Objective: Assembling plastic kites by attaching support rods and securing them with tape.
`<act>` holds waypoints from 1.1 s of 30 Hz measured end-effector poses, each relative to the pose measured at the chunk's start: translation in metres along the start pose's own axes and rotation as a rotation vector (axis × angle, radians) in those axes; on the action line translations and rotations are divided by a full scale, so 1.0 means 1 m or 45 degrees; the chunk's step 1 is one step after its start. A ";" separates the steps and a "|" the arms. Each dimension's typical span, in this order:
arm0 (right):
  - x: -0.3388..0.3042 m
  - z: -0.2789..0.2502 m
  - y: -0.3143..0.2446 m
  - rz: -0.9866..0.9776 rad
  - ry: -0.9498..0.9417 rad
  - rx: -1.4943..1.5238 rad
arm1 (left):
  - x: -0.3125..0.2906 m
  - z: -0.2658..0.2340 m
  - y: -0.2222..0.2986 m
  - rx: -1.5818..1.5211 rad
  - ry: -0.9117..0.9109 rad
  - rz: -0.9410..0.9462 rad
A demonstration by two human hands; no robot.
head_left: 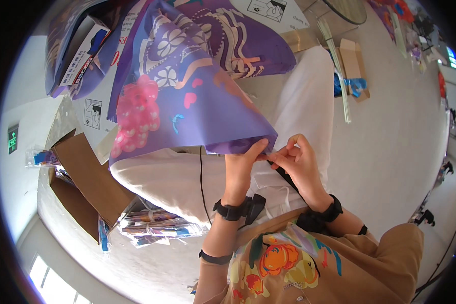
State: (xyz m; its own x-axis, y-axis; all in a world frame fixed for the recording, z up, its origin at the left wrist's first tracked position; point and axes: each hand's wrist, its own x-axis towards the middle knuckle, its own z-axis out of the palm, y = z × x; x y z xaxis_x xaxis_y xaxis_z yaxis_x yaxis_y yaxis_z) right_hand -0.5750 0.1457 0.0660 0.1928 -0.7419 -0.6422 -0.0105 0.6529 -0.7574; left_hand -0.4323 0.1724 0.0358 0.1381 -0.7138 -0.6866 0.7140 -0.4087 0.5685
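Observation:
A large purple printed sheet (187,119) with pink balloon shapes, hearts and white flowers spreads over my lap. My left hand (242,164) grips its near right corner, the thumb pressed on top and the sheet's edge bunched underneath. Close beside it, my right hand (300,163) is closed in a pinch right at that corner. Whatever sits between the right thumb and forefinger is too small to make out. Both wrists wear black straps.
An open cardboard box (93,177) stands at the left near plastic-wrapped packages (159,225). More purple sheets (256,48) lie at the far side. Thin pale rods (338,71) rest beside a smaller carton (353,58). A black cord (201,180) hangs over my leg.

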 end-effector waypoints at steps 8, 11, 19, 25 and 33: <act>0.000 0.000 -0.005 0.098 -0.003 -0.057 | 0.006 -0.001 -0.005 0.123 -0.048 0.099; 0.000 -0.005 -0.011 0.224 -0.045 -0.212 | 0.005 0.000 -0.004 0.119 -0.027 0.159; -0.019 -0.030 -0.029 0.669 -0.100 0.275 | 0.003 -0.003 0.006 0.080 0.150 0.254; -0.032 -0.013 -0.046 0.184 -0.351 -0.235 | 0.002 -0.008 0.010 0.196 0.148 0.188; -0.005 0.002 -0.029 0.220 -0.393 -0.403 | -0.004 -0.012 0.006 0.272 0.153 0.192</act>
State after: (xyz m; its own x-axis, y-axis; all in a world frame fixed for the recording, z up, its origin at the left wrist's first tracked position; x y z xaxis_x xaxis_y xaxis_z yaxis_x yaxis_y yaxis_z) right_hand -0.5737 0.1308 0.0919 0.4437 -0.5153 -0.7332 -0.3576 0.6484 -0.6721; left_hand -0.4206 0.1793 0.0362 0.3209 -0.7084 -0.6286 0.5199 -0.4230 0.7421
